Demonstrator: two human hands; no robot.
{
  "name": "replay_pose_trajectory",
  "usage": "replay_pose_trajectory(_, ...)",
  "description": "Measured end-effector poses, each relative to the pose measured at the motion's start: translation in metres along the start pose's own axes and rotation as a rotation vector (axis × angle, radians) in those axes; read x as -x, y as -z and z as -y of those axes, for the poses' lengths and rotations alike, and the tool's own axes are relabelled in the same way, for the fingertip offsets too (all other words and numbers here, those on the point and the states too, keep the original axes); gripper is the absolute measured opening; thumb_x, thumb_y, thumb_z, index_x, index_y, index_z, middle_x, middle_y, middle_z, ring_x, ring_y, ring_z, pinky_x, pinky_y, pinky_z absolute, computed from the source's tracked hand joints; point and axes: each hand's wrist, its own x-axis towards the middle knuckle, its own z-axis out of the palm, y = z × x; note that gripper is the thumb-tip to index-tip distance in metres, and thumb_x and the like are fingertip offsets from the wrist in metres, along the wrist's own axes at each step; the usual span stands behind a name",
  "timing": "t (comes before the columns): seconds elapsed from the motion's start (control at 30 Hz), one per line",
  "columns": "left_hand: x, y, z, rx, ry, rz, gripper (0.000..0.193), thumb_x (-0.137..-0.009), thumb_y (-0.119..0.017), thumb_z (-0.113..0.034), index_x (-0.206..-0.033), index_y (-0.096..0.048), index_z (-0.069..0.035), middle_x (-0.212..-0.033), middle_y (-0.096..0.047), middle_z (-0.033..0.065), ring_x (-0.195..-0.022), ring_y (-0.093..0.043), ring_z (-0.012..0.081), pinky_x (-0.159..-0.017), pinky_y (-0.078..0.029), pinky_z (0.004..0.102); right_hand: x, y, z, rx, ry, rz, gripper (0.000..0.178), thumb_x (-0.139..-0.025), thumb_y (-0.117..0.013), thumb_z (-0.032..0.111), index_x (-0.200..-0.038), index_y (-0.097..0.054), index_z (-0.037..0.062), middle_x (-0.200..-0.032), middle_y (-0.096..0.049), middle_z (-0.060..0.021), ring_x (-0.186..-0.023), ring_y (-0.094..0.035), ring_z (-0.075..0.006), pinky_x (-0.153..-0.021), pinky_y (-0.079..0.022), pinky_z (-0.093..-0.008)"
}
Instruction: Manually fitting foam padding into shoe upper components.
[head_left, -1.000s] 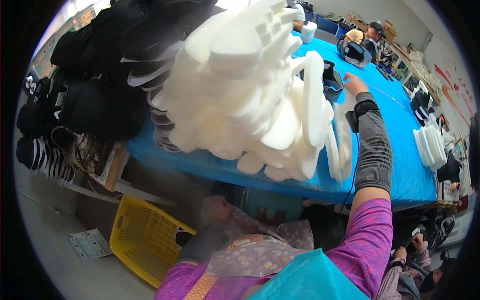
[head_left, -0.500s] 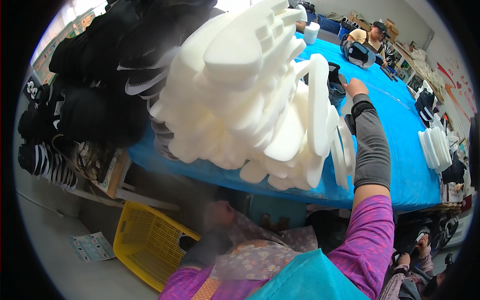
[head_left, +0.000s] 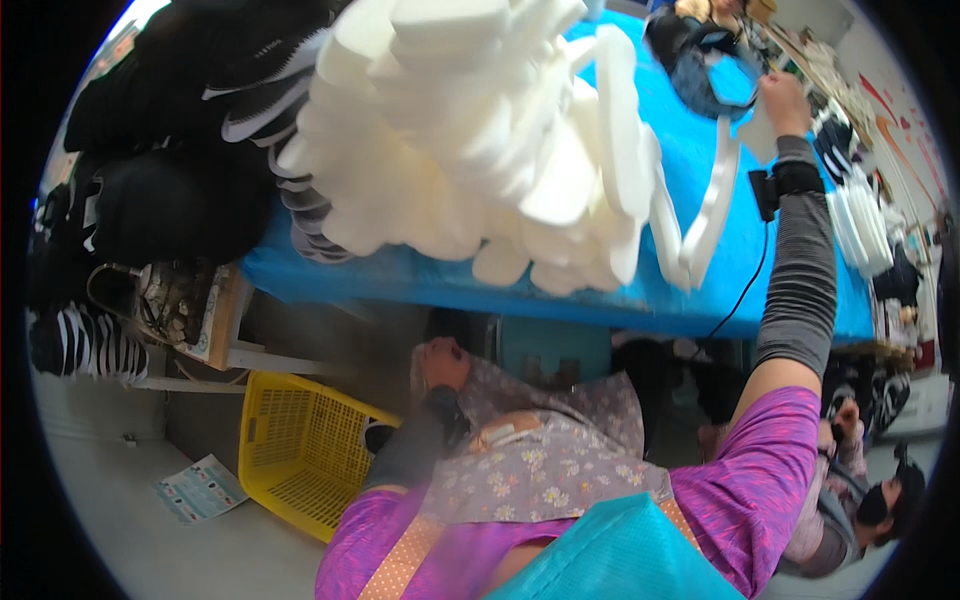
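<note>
A bright blue cover (head_left: 800, 285) is spread over the work table, its near edge curving across the middle of the view. A tall, loose heap of white foam pads (head_left: 450, 150) takes up the centre, with black caps (head_left: 170, 195) massed to its left. Another row of white pads (head_left: 860, 232) stands at the table's right side. Below the table, on the left, a yellow basket (head_left: 300, 460) sits on the grey floor (head_left: 90, 480) beside a printed sheet (head_left: 200, 490). A pale wall (head_left: 905, 75) with red decoration rises at the far right; one person (head_left: 715, 12) is cut off at the top edge, and another (head_left: 850, 500) is at the lower right (in a dark mask and headwear).

The dark blue cap (head_left: 705, 85) lies beyond the foam heap, towards the far side of the table, just left of the right hand (head_left: 785, 103). That arm reaches well out, and the fingers are curled in at the cap's right side. Blur and distance make it hard to tell whether they pinch the cap or the pale piece (head_left: 758, 137) just below them. The left hand (head_left: 443, 363) is low by the flowered apron (head_left: 550, 475), well apart from the cap; its grip cannot be told.
</note>
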Motion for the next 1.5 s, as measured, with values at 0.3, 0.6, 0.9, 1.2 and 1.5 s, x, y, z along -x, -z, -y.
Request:
replay_pose_trajectory(0.3, 0.007, -0.001, 0.006, 0.105, -0.167, -0.011, 0.009, -0.079, -0.065, -0.019, -0.078, -0.065, -0.011, -0.115, -0.067, 0.0025, -0.119, -0.052, 0.0286, -0.102, -0.036, 0.0476, 0.051, 0.152, -0.136, -0.037, -0.381, -0.255, 0.051, -0.079, -0.059, 0.054, -0.106, -0.074, 0.0133, -0.104, -0.071, -0.018, -0.102, -0.066, -0.035, -0.088, -0.05, -0.0413)
replay_pose_trajectory(0.6, -0.002, -0.005, 0.007, 0.267, -0.228, 0.24, 0.022, -0.083, -0.071, -0.028, -0.1, -0.071, -0.014, -0.116, -0.065, -0.0007, -0.121, -0.051, 0.0218, -0.106, -0.032, 0.0458, 0.174, 0.195, -0.127, -0.682, -0.593, -0.214, 0.042, -0.085, -0.071, 0.034, -0.103, -0.072, -0.0038, -0.101, -0.072, -0.0139, -0.088, -0.066, -0.0193, -0.08, -0.049, -0.0328)
replay_pose_trajectory(0.9, -0.005, 0.2, -0.178, 0.819, -0.386, 0.883, 0.037, -0.091, -0.065, -0.02, -0.124, -0.06, -0.003, -0.127, -0.06, 0.0082, -0.12, -0.054, 0.0205, -0.106, -0.039, 0.0359, 0.419, 0.183, -0.026, -0.83, -0.767, -0.081, 0.021, -0.09, -0.066, 0.016, -0.09, -0.07, -0.005, -0.078, -0.063, -0.0006, -0.073, -0.05, -0.009, -0.069, -0.042, -0.0244)
replay_pose_trajectory(1.2, 0.019, 0.166, -0.293, 0.775, -1.01, 0.52, 0.068, -0.084, -0.072, -0.019, -0.144, -0.04, -0.006, -0.153, -0.032, 0.0182, -0.142, -0.029, 0.0351, -0.115, -0.025, 0.0446, 0.501, 0.174, 0.092, -1.222, -1.033, -0.037, 0.015, -0.095, -0.064, 0.013, -0.087, -0.063, -0.0002, -0.08, -0.062, 0.0027, -0.073, -0.05, -0.003, -0.065, -0.04, -0.0213)
replay_pose_trajectory(1.5, -0.005, 0.097, -0.304, 0.984, -0.699, 0.271, 0.067, -0.092, -0.064, -0.011, -0.148, -0.027, -0.004, -0.156, -0.024, 0.0148, -0.138, -0.034, 0.0258, -0.111, -0.032, 0.0392, 0.487, 0.173, 0.105, -1.509, -0.923, 0.35, 0.032, -0.097, -0.063, 0.02, -0.119, -0.062, -0.0022, -0.097, -0.066, -0.0028, -0.084, -0.056, -0.0068, -0.074, -0.044, -0.0212)
